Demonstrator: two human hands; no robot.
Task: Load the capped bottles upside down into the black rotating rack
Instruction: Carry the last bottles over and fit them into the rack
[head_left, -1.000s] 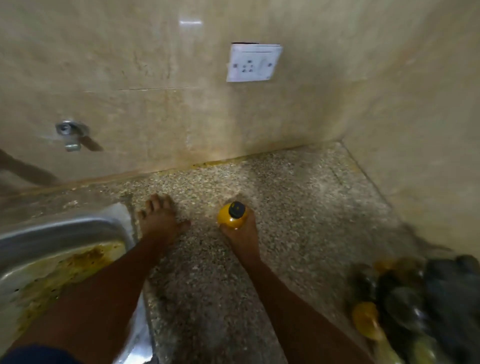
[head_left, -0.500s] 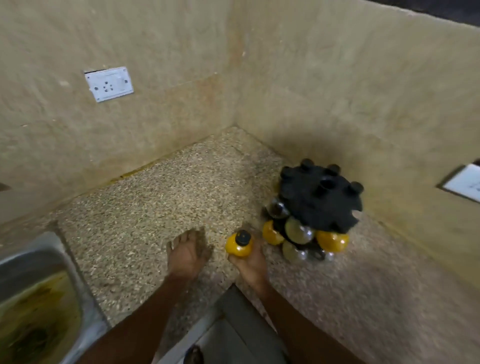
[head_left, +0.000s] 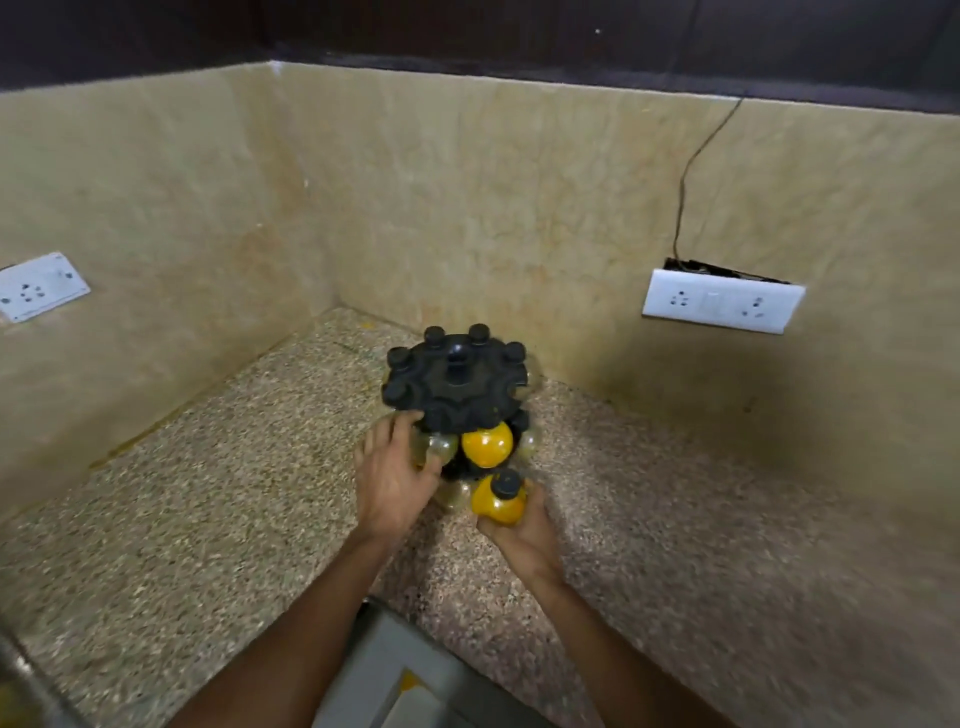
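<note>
The black rotating rack (head_left: 457, 384) stands in the counter's corner, with several black-capped bottles hanging upside down in its slots. A yellow bottle (head_left: 487, 443) and a pale one (head_left: 441, 446) show under its front rim. My right hand (head_left: 522, 530) is shut on a small yellow bottle with a black cap (head_left: 500, 501), cap up, just in front of the rack's base. My left hand (head_left: 390, 475) reaches to the rack's left front, fingers spread against its rim and the pale bottle; whether it grips is unclear.
The speckled granite counter (head_left: 208, 519) runs into a corner of beige tiled walls. A white socket plate (head_left: 39, 287) is on the left wall, another (head_left: 722, 301) with a loose wire on the right wall. The counter's front edge (head_left: 384, 613) is near my forearms.
The view swung right from the sink to the corner. Both hands moved forward to the rack, the right still holding the yellow bottle, the left now touching the rack's front left.
</note>
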